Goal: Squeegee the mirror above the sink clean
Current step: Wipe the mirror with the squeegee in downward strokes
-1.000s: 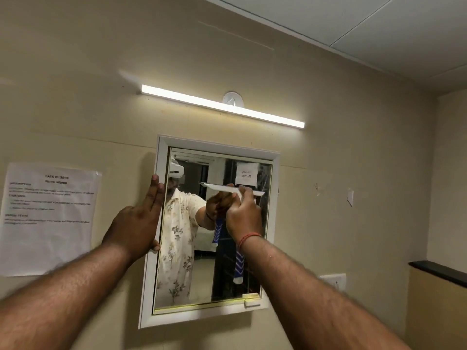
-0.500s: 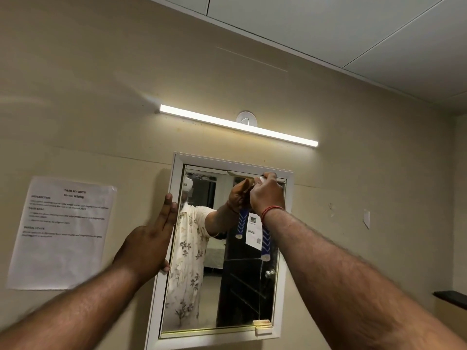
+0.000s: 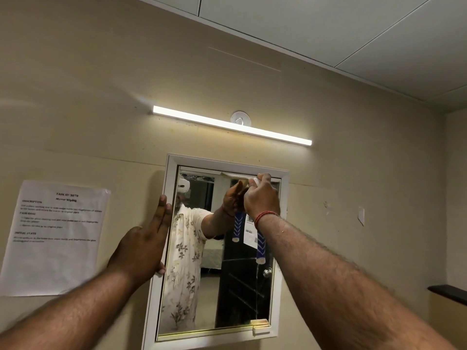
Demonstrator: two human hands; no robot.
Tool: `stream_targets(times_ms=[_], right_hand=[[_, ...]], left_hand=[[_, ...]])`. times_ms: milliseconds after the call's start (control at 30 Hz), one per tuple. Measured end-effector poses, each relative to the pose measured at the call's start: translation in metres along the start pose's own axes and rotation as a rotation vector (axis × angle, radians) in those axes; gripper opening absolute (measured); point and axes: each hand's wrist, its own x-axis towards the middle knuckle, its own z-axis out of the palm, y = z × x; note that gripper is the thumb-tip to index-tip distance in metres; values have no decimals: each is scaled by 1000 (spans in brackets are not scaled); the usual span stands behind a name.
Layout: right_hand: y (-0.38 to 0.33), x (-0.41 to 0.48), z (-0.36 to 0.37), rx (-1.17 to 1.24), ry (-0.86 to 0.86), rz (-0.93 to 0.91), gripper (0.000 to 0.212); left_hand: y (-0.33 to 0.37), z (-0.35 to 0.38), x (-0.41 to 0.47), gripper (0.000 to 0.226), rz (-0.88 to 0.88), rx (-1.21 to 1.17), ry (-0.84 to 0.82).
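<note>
1. head view: right hand (image 3: 261, 197) is fisted around the squeegee (image 3: 260, 245), its blade up at the mirror (image 3: 209, 286) top edge, likely set for a downward pull.
2. left hand (image 3: 144, 246) lies flat, fingers straight, gripping nothing, on the left side of the white frame (image 3: 158, 294), probably steadying it.
3. blue handle hangs below the right fist.

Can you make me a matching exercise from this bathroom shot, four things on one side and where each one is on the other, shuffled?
Things:
1. left hand
2. squeegee
3. printed sheet
4. light bar

Places:
A. on the wall above the mirror
B. against the top edge of the glass, held by the right hand
C. flat on the mirror's left frame
D. taped to the wall left of the mirror

Pairs: 1-C, 2-B, 3-D, 4-A
</note>
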Motion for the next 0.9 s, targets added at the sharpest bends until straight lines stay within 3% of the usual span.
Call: stream_targets(times_ms=[533, 900], right_hand=[[-1, -5, 2, 99, -57, 107, 36], [-4, 0, -4, 80, -95, 59, 34]], left_hand=[[4, -6, -2, 173, 29, -37, 30], [6, -7, -3, 170, 22, -14, 35]])
